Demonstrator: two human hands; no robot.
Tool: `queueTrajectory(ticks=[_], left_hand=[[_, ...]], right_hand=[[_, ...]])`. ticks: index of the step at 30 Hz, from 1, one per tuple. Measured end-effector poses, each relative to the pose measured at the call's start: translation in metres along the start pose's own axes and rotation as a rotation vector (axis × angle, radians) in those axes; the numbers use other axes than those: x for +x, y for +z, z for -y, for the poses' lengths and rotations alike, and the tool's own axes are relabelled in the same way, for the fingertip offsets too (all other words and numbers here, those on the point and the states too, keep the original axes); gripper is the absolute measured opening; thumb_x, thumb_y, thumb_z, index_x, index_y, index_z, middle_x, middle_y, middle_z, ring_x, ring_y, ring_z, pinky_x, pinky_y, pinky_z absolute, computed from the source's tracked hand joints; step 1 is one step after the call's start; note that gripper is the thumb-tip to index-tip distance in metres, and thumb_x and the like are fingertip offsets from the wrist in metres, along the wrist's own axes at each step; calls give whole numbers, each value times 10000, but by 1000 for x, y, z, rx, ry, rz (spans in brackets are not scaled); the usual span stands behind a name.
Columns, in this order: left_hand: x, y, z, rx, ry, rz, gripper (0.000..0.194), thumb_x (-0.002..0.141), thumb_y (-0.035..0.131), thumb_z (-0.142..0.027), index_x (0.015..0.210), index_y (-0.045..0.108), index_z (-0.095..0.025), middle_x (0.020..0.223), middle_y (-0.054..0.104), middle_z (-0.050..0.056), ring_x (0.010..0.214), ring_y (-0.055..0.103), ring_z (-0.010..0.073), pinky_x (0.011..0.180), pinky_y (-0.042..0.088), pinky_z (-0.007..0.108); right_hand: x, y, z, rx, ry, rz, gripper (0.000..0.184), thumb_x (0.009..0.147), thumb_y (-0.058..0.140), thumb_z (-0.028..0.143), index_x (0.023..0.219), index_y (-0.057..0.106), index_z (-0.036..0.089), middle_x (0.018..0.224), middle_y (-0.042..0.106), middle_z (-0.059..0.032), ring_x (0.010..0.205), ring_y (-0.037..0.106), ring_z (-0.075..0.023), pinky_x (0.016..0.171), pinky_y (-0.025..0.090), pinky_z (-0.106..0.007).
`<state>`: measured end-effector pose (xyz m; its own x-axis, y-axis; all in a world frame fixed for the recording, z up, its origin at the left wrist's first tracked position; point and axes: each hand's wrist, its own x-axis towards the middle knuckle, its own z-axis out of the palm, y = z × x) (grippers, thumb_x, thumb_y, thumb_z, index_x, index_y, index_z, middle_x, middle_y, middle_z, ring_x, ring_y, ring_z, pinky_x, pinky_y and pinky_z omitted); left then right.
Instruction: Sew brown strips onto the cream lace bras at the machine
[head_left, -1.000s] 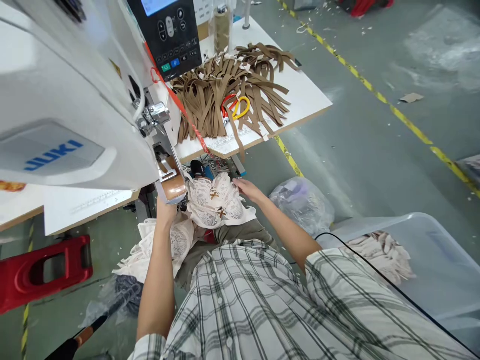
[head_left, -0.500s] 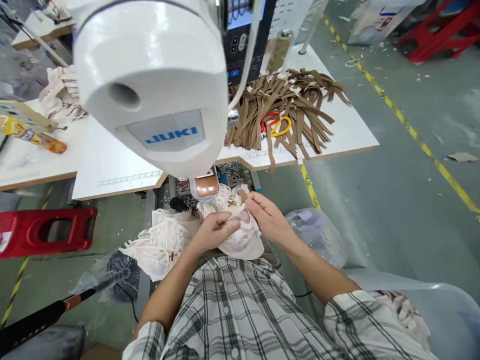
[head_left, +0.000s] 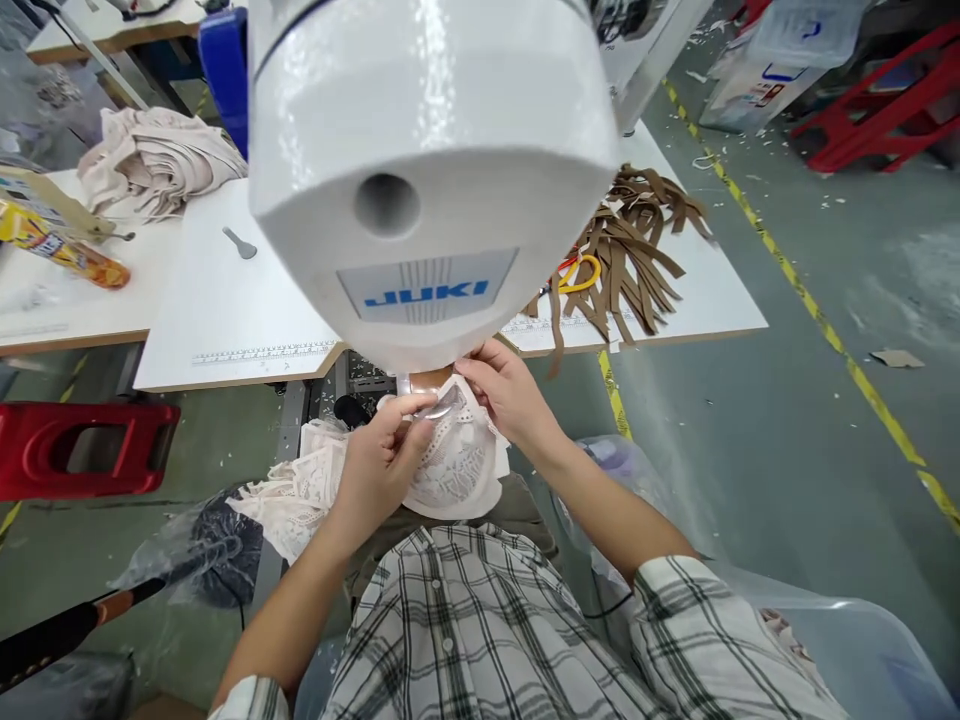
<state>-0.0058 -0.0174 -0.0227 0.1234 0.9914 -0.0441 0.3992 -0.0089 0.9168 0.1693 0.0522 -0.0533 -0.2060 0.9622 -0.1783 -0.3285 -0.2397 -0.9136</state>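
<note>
A white JUKI sewing machine head point(head_left: 427, 170) fills the upper middle of the view. Just under its front edge, a cream lace garment piece point(head_left: 457, 465) lies over my lap. My left hand point(head_left: 379, 460) pinches the lace at its top edge, fingers closed on it. My right hand point(head_left: 506, 390) grips the same piece from the right, fingers curled beneath the machine. The spot where the lace meets the machine is hidden by the head. More lace pieces point(head_left: 300, 490) hang to the left of my knee.
Brown strap pieces point(head_left: 637, 250) with yellow and red scissors point(head_left: 581, 272) lie on the white table point(head_left: 225, 330). Folded beige fabric point(head_left: 150, 165) sits far left. A red stool point(head_left: 75, 445), a clear plastic bin point(head_left: 855, 650) and yellow floor tape point(head_left: 825, 320) surround me.
Both hands have lifted the lace piece up under the machine head. The camera has shifted left and forward, so the machine now covers more of the view.
</note>
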Motion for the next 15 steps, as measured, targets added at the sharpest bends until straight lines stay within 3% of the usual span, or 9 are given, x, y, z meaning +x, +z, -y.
queueTrajectory(ticks=[2, 4, 7, 10, 14, 15], left_hand=[[5, -4, 4, 81, 77, -35, 248, 968, 545, -313, 1140, 708, -240, 911, 755, 29, 801, 691, 159, 687, 526, 242], [10, -8, 7, 108, 106, -46, 252, 971, 540, -300, 1125, 732, -249, 1133, 751, 39, 1029, 697, 191, 863, 547, 276], [14, -15, 12, 135, 95, -69, 265, 974, 540, -304, 1157, 728, -263, 1166, 748, 29, 1077, 691, 196, 911, 546, 291], [14, -17, 13, 250, 138, -113, 267, 981, 524, -280, 1150, 729, -258, 1121, 744, 49, 1042, 684, 201, 886, 538, 312], [8, 0, 7, 627, 392, -412, 251, 925, 598, -240, 1135, 731, -212, 1143, 664, 126, 1082, 601, 260, 982, 437, 422], [7, 8, 5, 700, 445, -437, 291, 907, 626, -256, 1178, 711, -196, 1184, 644, 144, 1106, 580, 277, 1008, 405, 443]], right_hand=[[10, -2, -1, -103, -75, -7, 124, 837, 644, 322, 811, 564, 230, 657, 452, 52, 541, 367, -88, 502, 306, -230], [19, -3, 0, -261, -173, -10, 92, 835, 634, 295, 821, 580, 222, 728, 498, 24, 634, 443, -112, 579, 386, -252], [30, -5, 5, -489, -325, -13, 80, 832, 618, 278, 801, 602, 206, 871, 551, -29, 763, 501, -147, 668, 446, -289], [39, -7, 9, -589, -411, 14, 106, 830, 621, 293, 794, 626, 193, 1057, 566, -72, 789, 526, -152, 634, 462, -290], [46, -11, 8, -674, -457, 52, 114, 838, 631, 303, 807, 643, 193, 1182, 564, -90, 845, 565, -172, 647, 499, -296], [48, -11, 7, -695, -467, 56, 112, 841, 630, 302, 814, 645, 194, 1181, 568, -91, 860, 570, -181, 667, 509, -306]])
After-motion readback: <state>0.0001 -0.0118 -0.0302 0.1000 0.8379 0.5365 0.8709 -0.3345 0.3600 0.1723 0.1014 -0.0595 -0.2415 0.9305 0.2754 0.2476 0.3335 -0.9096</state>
